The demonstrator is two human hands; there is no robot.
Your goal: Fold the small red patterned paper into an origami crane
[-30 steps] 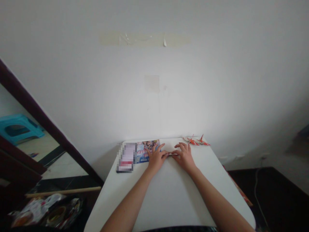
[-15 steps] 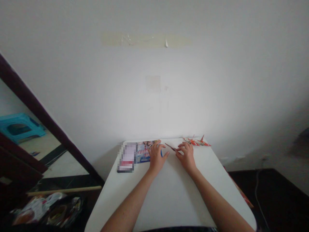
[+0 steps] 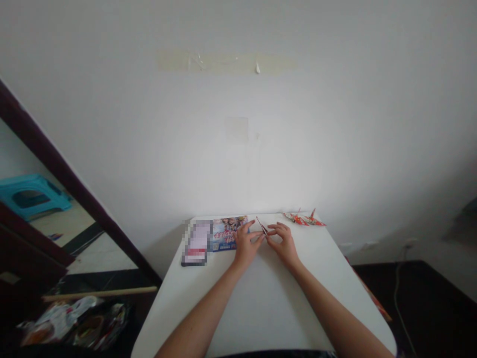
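Between my hands, above the white table [image 3: 257, 308], is a narrow, pointed piece of folded paper [image 3: 262, 226], seen almost edge-on. My right hand [image 3: 283, 239] pinches its lower end between thumb and fingers. My left hand [image 3: 246, 243] meets it from the other side, thumb and fingertip closed at the same lower end; its other fingers are bent. Left of my left hand lies a printed colour flyer [image 3: 223, 236], partly covered by the fingers. Two red-and-white folded paper cranes [image 3: 307, 219] rest at the back right, beyond my right hand.
A phone [image 3: 197, 242] with a blurred-out screen lies left of the flyer. The table's back edge meets a white wall [image 3: 238, 169]. Leftwards are a dark-framed mirror [image 3: 74, 174], a blue stool [image 3: 33, 194] seen in it, and plastic bags [image 3: 70, 323] on the floor.
My right hand has moved left with the folded paper, which now points more steeply upward. My left hand has shifted slightly right and its fingers have closed onto the paper's lower end.
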